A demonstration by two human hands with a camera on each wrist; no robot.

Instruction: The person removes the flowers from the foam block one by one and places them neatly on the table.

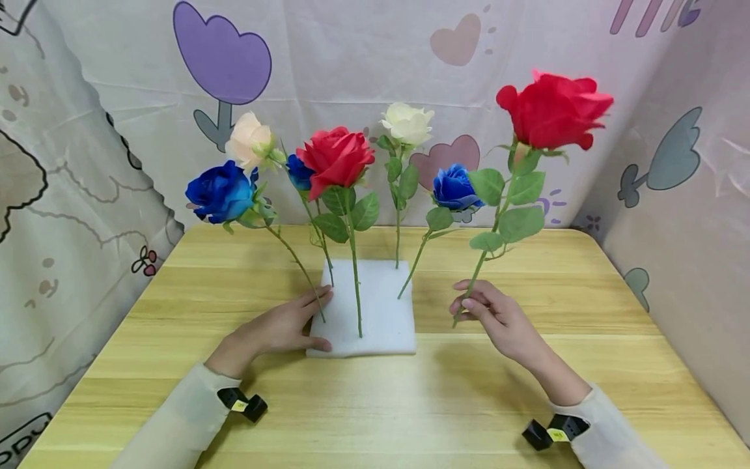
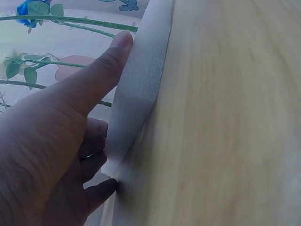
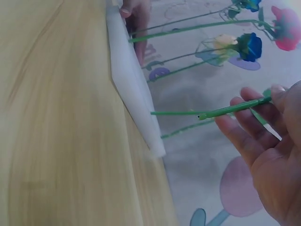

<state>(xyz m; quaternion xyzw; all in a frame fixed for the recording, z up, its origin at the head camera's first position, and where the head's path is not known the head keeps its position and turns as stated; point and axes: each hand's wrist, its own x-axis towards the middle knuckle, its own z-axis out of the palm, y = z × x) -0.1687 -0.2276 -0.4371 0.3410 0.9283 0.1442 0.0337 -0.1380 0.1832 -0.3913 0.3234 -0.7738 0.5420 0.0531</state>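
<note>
My right hand (image 1: 498,319) pinches the lower stem of a large red rose (image 1: 553,111), held upright with a slight lean to the right of a white foam block (image 1: 387,322). Its cut stem end (image 3: 207,115) pokes out below the fingers in the right wrist view, apart from the foam. My left hand (image 1: 287,329) rests on the block's left edge, thumb by the front corner, fingers farther back. Several roses stand in the foam: a blue rose (image 1: 219,192) leaning left, a peach rose (image 1: 250,140), a red rose (image 1: 336,159), a white rose (image 1: 408,124) and another blue rose (image 1: 456,187).
One more blue rose (image 1: 299,172) is partly hidden behind the red bloom in the foam. The block lies on a wooden table (image 1: 363,417). A printed cloth (image 1: 346,58) hangs behind the table and at both sides. Each wrist wears a black camera (image 1: 254,407).
</note>
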